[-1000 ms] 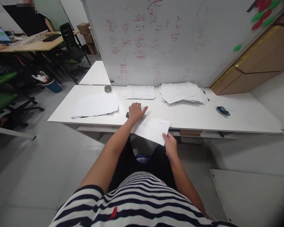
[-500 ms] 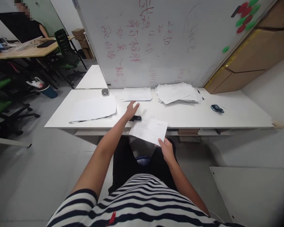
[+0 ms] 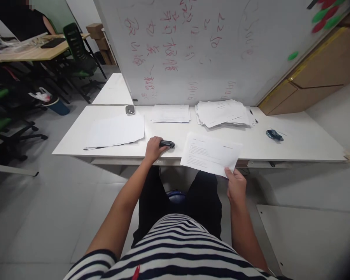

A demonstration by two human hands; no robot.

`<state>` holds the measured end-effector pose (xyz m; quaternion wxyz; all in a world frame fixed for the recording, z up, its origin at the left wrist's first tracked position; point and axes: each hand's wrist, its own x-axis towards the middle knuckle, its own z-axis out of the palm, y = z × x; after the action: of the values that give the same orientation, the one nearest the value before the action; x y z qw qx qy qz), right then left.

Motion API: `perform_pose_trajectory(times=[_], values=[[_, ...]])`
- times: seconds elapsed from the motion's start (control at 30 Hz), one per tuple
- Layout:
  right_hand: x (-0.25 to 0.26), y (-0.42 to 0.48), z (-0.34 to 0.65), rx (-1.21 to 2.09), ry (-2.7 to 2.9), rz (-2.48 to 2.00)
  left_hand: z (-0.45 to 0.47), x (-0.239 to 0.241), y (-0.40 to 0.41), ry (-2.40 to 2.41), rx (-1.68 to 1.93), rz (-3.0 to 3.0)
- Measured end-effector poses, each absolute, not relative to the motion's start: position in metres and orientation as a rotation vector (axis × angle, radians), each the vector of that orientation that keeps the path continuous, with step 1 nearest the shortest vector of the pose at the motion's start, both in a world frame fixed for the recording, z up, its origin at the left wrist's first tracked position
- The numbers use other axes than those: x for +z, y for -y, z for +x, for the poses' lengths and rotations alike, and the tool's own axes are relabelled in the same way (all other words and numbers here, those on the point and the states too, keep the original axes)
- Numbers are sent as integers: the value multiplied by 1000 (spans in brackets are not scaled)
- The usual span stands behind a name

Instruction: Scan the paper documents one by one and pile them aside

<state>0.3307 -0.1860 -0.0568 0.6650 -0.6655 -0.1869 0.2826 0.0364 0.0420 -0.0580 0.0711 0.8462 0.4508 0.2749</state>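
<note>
My left hand (image 3: 154, 149) is closed around the rear end of a black stapler (image 3: 167, 144) near the front edge of the white desk. The stapler's front end sticks out to the right of my fingers. In my right hand (image 3: 236, 186), a printed sheet of paper (image 3: 211, 154) is pinched at its lower right corner, thumb on top. The paper is tilted and hangs over the desk's front edge. Whether it is one sheet or more, I cannot tell.
On the desk (image 3: 128, 151) lie a wide paper stack (image 3: 116, 130), a smaller stack (image 3: 171, 113), a messy pile (image 3: 224, 113), a small grey device (image 3: 130, 110) and a dark blue object (image 3: 274, 135). A whiteboard (image 3: 175, 50) stands behind; cardboard boxes (image 3: 315, 70) are at right.
My left hand has come down and back from above the desk onto the stapler. My right hand has carried the paper to the right. The view has shifted slightly.
</note>
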Motion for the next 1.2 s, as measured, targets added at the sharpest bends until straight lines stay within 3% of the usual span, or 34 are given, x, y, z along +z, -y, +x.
perform_pose_trajectory(times=[0.23, 0.47, 0.67, 0.83, 0.97, 1.2], values=[[-48, 144, 311, 743, 452, -1452, 37, -64, -42, -1419, 892, 2485], [-8, -34, 304, 721, 744, -1368, 40, -61, -41, -1450, 812, 2556], [-6, -151, 281, 574, 1003, -1807, 41, -58, -39, -1499, 743, 2559], [-27, -130, 290, -15, 1459, -2035, 39, -57, -38, -1516, 722, 2565], [-44, -95, 331, -264, 1537, -2159, 40, -56, -39, -1513, 718, 2563], [-67, -59, 396, -70, 1532, -2319, 42, -54, -39, -1531, 738, 2550]])
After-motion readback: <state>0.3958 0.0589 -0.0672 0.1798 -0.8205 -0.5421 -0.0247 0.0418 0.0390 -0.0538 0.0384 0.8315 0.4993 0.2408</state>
